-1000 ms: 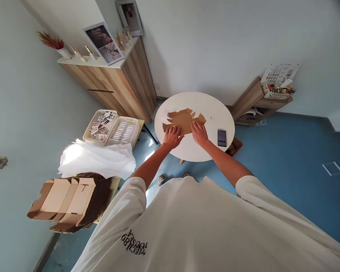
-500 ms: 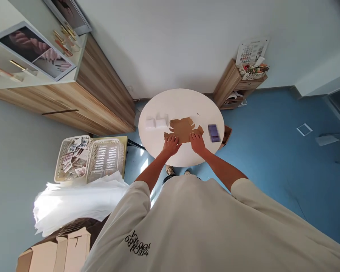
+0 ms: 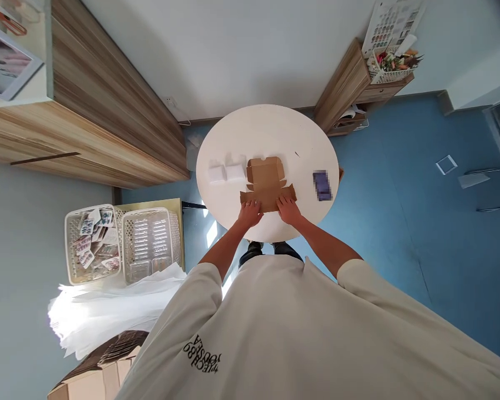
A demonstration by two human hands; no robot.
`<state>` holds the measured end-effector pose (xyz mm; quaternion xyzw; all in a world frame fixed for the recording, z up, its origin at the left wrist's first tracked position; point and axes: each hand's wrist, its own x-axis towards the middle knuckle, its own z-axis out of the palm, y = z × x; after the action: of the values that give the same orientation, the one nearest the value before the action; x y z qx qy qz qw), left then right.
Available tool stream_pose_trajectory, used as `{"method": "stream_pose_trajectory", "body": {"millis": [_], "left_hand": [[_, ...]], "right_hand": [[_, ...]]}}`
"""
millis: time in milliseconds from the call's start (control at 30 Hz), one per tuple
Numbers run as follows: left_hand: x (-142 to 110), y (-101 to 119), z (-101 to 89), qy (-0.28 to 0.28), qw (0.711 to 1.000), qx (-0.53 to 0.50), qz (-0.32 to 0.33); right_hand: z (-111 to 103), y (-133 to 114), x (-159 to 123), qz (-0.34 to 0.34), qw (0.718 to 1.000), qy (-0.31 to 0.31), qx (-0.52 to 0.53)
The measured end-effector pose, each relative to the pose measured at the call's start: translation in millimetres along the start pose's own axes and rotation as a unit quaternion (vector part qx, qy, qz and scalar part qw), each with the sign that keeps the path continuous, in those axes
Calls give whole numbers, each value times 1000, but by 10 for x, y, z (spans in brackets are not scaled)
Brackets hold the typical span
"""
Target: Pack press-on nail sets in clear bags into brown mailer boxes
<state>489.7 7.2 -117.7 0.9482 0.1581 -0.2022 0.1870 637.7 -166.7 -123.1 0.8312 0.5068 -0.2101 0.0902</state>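
A flat brown cardboard box blank (image 3: 266,182) lies on the round white table (image 3: 275,128), its flaps spread out. My left hand (image 3: 250,213) rests on the blank's near left edge, fingers curled over it. My right hand (image 3: 289,210) presses the near right edge, fingers bent and close together. Both hands grip the near side of the cardboard. Two small white boxes (image 3: 226,173) sit just left of the blank.
A phone (image 3: 322,185) lies on the table's right side. Two white baskets (image 3: 123,241) of small cards stand at the left on a low stand, with white sheets (image 3: 108,308) and stacked cardboard boxes (image 3: 95,372) nearer. Wooden cabinets stand at the back left and right.
The camera has tilted down and nearer over the table. The cardboard blank now lies squarer in front of me, and both hands have slid to its near edge.
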Motion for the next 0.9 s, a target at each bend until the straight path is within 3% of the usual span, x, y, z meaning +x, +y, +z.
{"method": "stream_pose_trajectory", "body": {"millis": [300, 500, 900], "left_hand": [[168, 81, 137, -47, 998, 17, -28], [265, 38, 136, -40, 998, 4, -47], [392, 49, -95, -38, 998, -24, -46]], "right_hand": [[156, 209, 127, -51, 996, -61, 34], [13, 300, 218, -67, 992, -83, 63], [-260, 365, 511, -55, 989, -98, 96]]}}
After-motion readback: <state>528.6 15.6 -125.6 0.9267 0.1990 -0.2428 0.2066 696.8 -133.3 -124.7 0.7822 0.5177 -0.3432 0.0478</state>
